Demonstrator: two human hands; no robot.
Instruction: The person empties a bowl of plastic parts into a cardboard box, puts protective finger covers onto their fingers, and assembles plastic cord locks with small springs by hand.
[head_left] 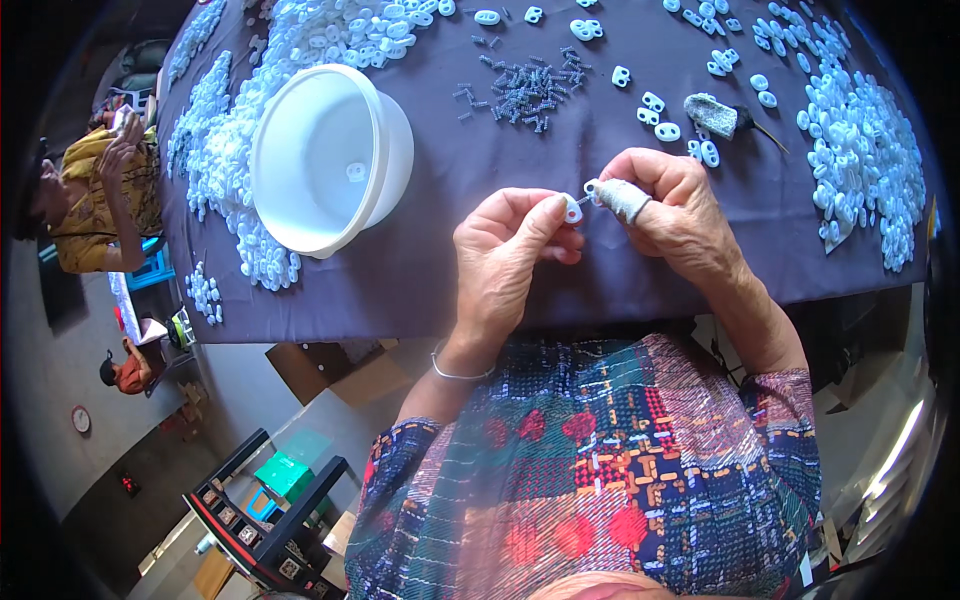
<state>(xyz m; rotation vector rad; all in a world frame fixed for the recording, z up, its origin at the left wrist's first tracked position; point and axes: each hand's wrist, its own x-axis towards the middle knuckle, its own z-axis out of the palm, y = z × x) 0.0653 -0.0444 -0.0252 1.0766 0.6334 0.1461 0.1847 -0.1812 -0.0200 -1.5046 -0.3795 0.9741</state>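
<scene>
My left hand (505,245) pinches a small white oval plastic piece (573,210) with holes, like a cord lock part, between thumb and fingers. Close beside it, my right hand (690,210) is closed on a second small white holed piece (591,189). A grey cloth cover (623,201) wraps one right digit. Something thin, perhaps a spring, bridges the two pieces; it is too small to make out fully. Ahead of my hands lies a pile of small dark springs (530,90). Several white two-hole pieces (652,102) lie beyond my right hand.
A white plastic tub (392,165) stands left on the dark tablecloth (440,290), one piece inside. Heaps of white pieces lie at the far left (225,150) and right (870,150). A cloth-wrapped pointed tool (712,116) rests at right. Another person (100,190) sits left.
</scene>
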